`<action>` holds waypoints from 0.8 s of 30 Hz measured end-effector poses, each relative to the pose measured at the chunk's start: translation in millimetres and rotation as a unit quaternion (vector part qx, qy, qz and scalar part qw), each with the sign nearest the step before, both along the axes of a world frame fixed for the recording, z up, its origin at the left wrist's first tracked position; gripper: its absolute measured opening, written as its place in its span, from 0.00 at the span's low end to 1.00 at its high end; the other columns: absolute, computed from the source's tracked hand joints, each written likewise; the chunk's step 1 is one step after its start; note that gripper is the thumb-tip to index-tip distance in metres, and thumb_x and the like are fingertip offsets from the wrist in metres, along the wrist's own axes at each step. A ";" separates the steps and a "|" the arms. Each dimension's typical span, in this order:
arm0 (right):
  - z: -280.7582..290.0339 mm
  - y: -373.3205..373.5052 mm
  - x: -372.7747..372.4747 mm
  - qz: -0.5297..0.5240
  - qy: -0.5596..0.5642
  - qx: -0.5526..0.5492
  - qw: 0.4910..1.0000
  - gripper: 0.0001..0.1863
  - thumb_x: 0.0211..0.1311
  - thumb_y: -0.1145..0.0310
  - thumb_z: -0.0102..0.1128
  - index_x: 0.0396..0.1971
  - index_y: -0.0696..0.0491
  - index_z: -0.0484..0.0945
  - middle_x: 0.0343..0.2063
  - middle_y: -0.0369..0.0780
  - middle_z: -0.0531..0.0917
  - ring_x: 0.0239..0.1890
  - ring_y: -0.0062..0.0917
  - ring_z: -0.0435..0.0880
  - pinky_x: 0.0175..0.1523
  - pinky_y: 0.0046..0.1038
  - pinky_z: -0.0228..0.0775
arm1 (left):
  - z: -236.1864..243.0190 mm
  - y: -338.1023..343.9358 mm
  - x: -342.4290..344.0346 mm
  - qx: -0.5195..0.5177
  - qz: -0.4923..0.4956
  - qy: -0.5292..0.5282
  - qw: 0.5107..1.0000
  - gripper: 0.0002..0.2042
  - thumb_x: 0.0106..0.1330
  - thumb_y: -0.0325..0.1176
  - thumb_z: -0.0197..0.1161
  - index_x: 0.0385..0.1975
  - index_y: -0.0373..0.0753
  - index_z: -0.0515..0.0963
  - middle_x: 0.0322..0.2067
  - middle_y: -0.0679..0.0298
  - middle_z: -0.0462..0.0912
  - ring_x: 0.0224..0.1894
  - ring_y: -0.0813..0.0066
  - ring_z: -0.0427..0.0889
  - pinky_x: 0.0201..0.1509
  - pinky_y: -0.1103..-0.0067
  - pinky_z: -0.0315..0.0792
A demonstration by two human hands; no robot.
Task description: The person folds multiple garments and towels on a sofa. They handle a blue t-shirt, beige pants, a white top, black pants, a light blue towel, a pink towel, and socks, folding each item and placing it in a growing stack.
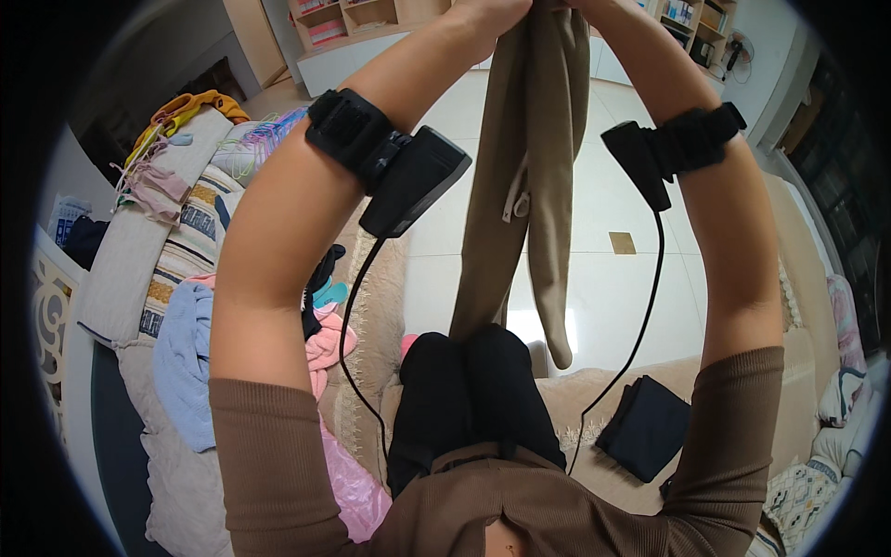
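At the top edge, my left hand [501,11] and my right hand [587,4] are raised close together in front of me. Between them hangs a long olive-brown garment [497,167], held up by its upper end. My fingers are mostly cut off by the frame edge, but both hands appear closed on the cloth. The garment drops in narrow folds toward my knees, with a light cord or zip pull showing midway. One strip, perhaps a sleeve or leg, tapers to a rounded end at the lower right. Its exact kind cannot be made out.
A sofa [371,306] runs around me. Pink clothes [329,348], a light blue garment [186,362] and colourful hangers [269,139] lie left. A folded black garment [647,427] lies right. Black cabled devices [418,181] are strapped to my forearms. Beyond are shelves [362,14] and a fan [738,51].
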State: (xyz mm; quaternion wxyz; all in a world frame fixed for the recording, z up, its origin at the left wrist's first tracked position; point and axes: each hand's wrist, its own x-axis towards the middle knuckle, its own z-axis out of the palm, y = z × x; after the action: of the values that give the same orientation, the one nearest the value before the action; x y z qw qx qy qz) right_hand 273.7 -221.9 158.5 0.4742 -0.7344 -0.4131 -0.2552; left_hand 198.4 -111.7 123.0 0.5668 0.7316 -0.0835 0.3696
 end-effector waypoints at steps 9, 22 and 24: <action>-20.3 -13.3 6.5 0.349 0.191 0.026 0.917 0.12 0.56 0.65 0.52 0.35 0.58 0.73 0.29 0.38 0.78 0.29 0.18 0.76 0.33 0.19 0.68 | -21.6 16.4 6.5 -0.137 0.040 -0.040 0.989 0.16 0.47 0.14 0.49 0.38 0.33 0.71 0.33 0.61 0.77 0.36 0.69 0.76 0.38 0.76 0.72; -288.7 -19.2 23.4 0.397 0.643 -0.028 0.654 0.48 0.48 0.29 0.35 0.53 0.61 0.62 0.55 0.45 0.63 0.59 0.31 0.56 0.62 0.35 0.43 | 2.9 74.0 -21.6 -0.150 -0.107 -0.015 0.983 0.11 0.60 0.24 0.47 0.42 0.36 0.71 0.38 0.60 0.77 0.39 0.68 0.77 0.44 0.73 0.73; -289.1 0.4 7.2 0.391 0.634 0.051 0.666 0.48 0.47 0.29 0.35 0.54 0.60 0.61 0.56 0.45 0.61 0.60 0.30 0.54 0.63 0.38 0.40 | 5.3 78.4 -31.1 -0.139 -0.111 -0.018 0.984 0.11 0.61 0.23 0.47 0.42 0.35 0.71 0.38 0.61 0.77 0.39 0.69 0.77 0.44 0.73 0.72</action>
State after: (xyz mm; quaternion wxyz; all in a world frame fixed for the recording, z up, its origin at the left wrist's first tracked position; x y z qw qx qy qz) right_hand 280.9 -221.5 -130.6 0.7149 -0.4648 -0.2484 0.4595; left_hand 167.3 -33.3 128.3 0.6988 0.6250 -0.1226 0.3256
